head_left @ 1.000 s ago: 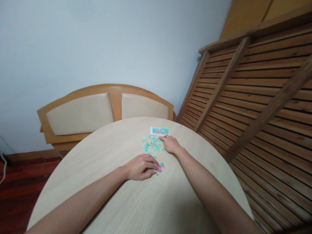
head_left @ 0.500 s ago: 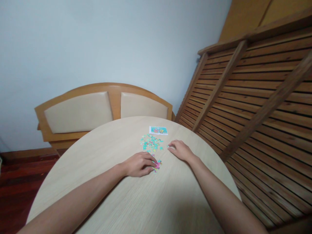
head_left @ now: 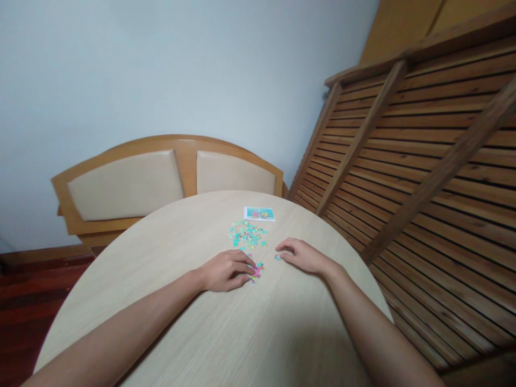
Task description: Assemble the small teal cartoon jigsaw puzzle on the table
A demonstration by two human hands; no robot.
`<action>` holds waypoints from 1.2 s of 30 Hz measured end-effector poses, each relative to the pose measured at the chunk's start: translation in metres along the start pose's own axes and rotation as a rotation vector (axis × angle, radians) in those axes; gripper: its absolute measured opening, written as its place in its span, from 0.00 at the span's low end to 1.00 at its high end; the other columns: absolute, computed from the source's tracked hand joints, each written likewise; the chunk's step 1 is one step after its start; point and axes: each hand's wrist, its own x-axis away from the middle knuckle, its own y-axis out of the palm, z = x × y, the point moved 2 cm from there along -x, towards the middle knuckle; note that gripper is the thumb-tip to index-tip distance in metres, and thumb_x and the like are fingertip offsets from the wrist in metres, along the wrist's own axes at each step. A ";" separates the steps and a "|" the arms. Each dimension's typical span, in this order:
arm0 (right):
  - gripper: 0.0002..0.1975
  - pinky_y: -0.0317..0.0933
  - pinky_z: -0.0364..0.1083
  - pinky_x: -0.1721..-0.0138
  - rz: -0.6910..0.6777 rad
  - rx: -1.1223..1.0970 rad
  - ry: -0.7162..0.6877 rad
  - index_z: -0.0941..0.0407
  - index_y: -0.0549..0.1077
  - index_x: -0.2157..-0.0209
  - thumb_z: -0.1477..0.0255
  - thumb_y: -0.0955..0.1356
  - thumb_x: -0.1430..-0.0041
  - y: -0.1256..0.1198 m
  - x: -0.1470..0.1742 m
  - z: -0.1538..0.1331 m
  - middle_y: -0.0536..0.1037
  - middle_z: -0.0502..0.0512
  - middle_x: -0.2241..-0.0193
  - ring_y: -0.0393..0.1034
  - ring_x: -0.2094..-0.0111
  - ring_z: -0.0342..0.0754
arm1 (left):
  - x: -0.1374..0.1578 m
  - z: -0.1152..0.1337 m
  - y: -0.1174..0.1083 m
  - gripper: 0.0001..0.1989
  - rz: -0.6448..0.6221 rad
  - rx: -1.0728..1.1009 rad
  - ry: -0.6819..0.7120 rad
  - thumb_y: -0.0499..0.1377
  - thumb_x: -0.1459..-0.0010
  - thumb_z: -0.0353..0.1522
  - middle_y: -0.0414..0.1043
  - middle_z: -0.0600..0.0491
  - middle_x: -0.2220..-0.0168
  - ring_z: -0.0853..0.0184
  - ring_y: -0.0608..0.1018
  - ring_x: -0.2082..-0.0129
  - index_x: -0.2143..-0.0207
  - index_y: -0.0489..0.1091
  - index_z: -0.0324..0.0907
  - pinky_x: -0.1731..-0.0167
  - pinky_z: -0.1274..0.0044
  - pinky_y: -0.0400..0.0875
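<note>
My left hand (head_left: 230, 271) lies palm down on the table, its fingers stretched over a small cluster of pink, yellow and teal jigsaw pieces (head_left: 257, 271). The fingertips touch the cluster and hide part of it. To the right, my right hand (head_left: 300, 255) hovers low with thumb and forefinger slightly apart. Just under its thumb tip a small pale teal jigsaw piece (head_left: 277, 257) shows on the tabletop. A loose pile of mostly teal jigsaw pieces (head_left: 246, 234) is spread beyond both hands.
A picture card (head_left: 260, 214) with a teal scene lies behind the pile. The round wooden table (head_left: 181, 328) fills the foreground. A padded headboard (head_left: 129, 185) stands past its far edge, and a slatted wooden panel (head_left: 403, 177) leans on the right.
My right hand has come nearer to me and slightly right, its thumb and forefinger parting. The small piece at its fingertips now shows lower, on the table. My left hand stays on the cluster.
</note>
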 end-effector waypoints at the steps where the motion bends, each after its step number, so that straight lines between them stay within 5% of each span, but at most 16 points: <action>1: 0.11 0.64 0.50 0.50 0.002 0.017 0.016 0.57 0.79 0.58 0.69 0.69 0.42 0.000 0.000 0.000 0.79 0.59 0.58 0.73 0.56 0.51 | 0.000 0.000 0.000 0.14 0.002 0.000 0.001 0.55 0.35 0.32 0.75 0.48 0.49 0.61 0.75 0.48 0.49 0.73 0.45 0.46 0.69 0.68; 11: 0.11 0.63 0.47 0.52 -0.170 -0.039 -0.075 0.55 0.81 0.59 0.71 0.70 0.43 0.009 -0.001 -0.026 0.80 0.56 0.60 0.73 0.58 0.50 | 0.000 0.001 -0.002 0.15 0.004 -0.005 0.001 0.54 0.34 0.32 0.75 0.47 0.49 0.61 0.75 0.48 0.48 0.73 0.45 0.46 0.69 0.68; 23: 0.14 0.64 0.48 0.53 -0.164 -0.004 0.006 0.58 0.79 0.58 0.72 0.71 0.49 0.013 0.002 -0.020 0.79 0.57 0.59 0.72 0.58 0.51 | 0.000 0.000 -0.001 0.15 0.007 0.001 -0.002 0.55 0.34 0.33 0.75 0.47 0.49 0.61 0.76 0.49 0.47 0.73 0.46 0.46 0.68 0.69; 31: 0.13 0.61 0.42 0.70 -0.262 -0.088 0.162 0.59 0.80 0.63 0.74 0.69 0.51 0.011 0.004 -0.026 0.80 0.53 0.71 0.72 0.70 0.46 | 0.000 0.001 -0.001 0.16 0.008 0.007 -0.004 0.55 0.34 0.32 0.75 0.47 0.49 0.61 0.76 0.49 0.47 0.73 0.46 0.45 0.69 0.69; 36: 0.12 0.60 0.41 0.72 -0.283 -0.081 0.168 0.59 0.79 0.64 0.71 0.70 0.51 0.013 0.005 -0.033 0.79 0.52 0.72 0.70 0.72 0.45 | 0.000 0.001 -0.002 0.16 -0.002 -0.001 -0.003 0.55 0.34 0.32 0.75 0.47 0.48 0.61 0.75 0.48 0.46 0.72 0.46 0.45 0.68 0.68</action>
